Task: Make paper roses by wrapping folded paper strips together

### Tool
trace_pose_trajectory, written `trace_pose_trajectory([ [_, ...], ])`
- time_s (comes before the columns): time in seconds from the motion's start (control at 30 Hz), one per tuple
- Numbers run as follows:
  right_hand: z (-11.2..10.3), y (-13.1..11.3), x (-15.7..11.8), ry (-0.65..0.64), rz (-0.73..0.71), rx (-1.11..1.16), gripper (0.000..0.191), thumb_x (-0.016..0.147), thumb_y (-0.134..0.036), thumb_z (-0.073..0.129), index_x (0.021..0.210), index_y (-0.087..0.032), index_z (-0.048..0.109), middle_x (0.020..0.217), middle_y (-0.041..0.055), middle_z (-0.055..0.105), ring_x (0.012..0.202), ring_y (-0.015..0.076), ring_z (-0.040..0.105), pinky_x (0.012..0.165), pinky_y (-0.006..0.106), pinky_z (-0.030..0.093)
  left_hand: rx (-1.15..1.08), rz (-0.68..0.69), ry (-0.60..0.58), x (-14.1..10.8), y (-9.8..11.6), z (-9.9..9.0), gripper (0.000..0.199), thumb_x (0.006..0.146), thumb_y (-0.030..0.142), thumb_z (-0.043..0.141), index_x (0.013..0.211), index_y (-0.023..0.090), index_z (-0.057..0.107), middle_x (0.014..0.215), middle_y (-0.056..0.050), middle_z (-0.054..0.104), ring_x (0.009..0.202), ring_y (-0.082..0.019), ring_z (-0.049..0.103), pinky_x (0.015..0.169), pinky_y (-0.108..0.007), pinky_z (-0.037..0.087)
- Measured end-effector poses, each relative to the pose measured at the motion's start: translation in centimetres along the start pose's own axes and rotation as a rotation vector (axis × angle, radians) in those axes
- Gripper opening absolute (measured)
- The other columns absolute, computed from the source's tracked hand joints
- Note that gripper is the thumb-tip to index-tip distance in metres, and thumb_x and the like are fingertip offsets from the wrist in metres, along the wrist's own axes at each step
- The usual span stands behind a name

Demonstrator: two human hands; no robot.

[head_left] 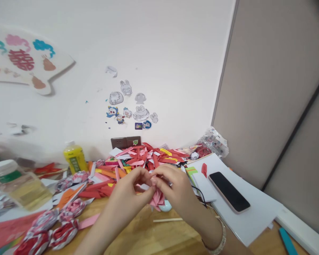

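Observation:
My left hand [136, 187] and my right hand [172, 182] meet at the fingertips above the middle of the wooden table. Both are closed in a pinch on a pink folded paper piece [157, 200], whose pointed folds hang below the fingers; its upper part is hidden by them. A bracelet circles my right wrist. Just beneath the paper, a pale blue rounded object [165, 206] shows in part. Behind my hands lies a heap of red, pink, orange and white folded paper strips [138, 156].
On the right, a phone [230, 192] rests on white paper sheets [257, 209], near a teal strip-shaped object [287, 241]. A thin stick [168, 220] lies in front of me. Leftward are a yellow bottle [76, 157], a clear jar [26, 191] and crumpled red-and-white bundles [63, 233].

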State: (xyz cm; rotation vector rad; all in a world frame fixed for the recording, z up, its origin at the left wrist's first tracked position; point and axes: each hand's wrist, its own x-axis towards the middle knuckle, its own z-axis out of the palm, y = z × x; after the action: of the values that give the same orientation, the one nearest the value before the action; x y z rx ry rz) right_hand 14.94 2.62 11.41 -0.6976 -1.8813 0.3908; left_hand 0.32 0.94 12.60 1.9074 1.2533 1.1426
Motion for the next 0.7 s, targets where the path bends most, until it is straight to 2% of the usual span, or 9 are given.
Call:
trace_pose_trajectory([
  [0.23,0.2,-0.6,-0.1,-0.036,-0.081,-0.048,0.016,0.088,-0.016,0.048,0.088,-0.019,0.064,0.085,0.0053,0.062,0.080,0.0167,0.057,0.071,0.027,0.044,0.121,0.045,0.088,0.2,0.1,-0.5,0.004,0.068,0.017,0.055,0.069,0.020,0.058,0.066,0.002,0.064,0.064,-0.016,0.062,0.059,-0.026,0.048],
  [0.3,0.2,-0.4,-0.1,0.008,-0.057,-0.035,0.016,0.087,-0.014,0.049,0.090,-0.020,0.063,0.087,0.0050,0.063,0.082,0.0167,0.058,0.073,0.027,0.045,0.125,0.044,0.138,0.2,0.2,-0.7,0.003,0.071,0.021,0.057,0.070,0.020,0.060,0.068,0.001,0.066,0.066,-0.016,0.062,0.059,-0.025,0.048],
  [0.43,0.5,0.0,-0.1,0.072,0.021,-0.005,0.012,0.084,-0.014,0.054,0.089,-0.021,0.062,0.087,0.0036,0.064,0.083,0.0168,0.059,0.071,0.026,0.046,0.085,0.008,0.228,0.0,0.1,-1.0,0.014,0.074,0.033,0.060,0.074,0.019,0.062,0.069,-0.001,0.068,0.062,-0.017,0.063,0.054,-0.024,0.048],
  [0.7,0.5,0.0,-0.2,0.108,0.124,0.178,0.013,0.078,-0.010,0.056,0.082,-0.021,0.061,0.082,0.0009,0.064,0.079,0.0152,0.060,0.070,0.025,0.047,0.168,0.077,0.313,-0.4,1.0,-1.1,0.009,0.067,0.031,0.067,0.069,0.022,0.065,0.065,0.002,0.069,0.058,-0.016,0.062,0.052,-0.024,0.048],
])
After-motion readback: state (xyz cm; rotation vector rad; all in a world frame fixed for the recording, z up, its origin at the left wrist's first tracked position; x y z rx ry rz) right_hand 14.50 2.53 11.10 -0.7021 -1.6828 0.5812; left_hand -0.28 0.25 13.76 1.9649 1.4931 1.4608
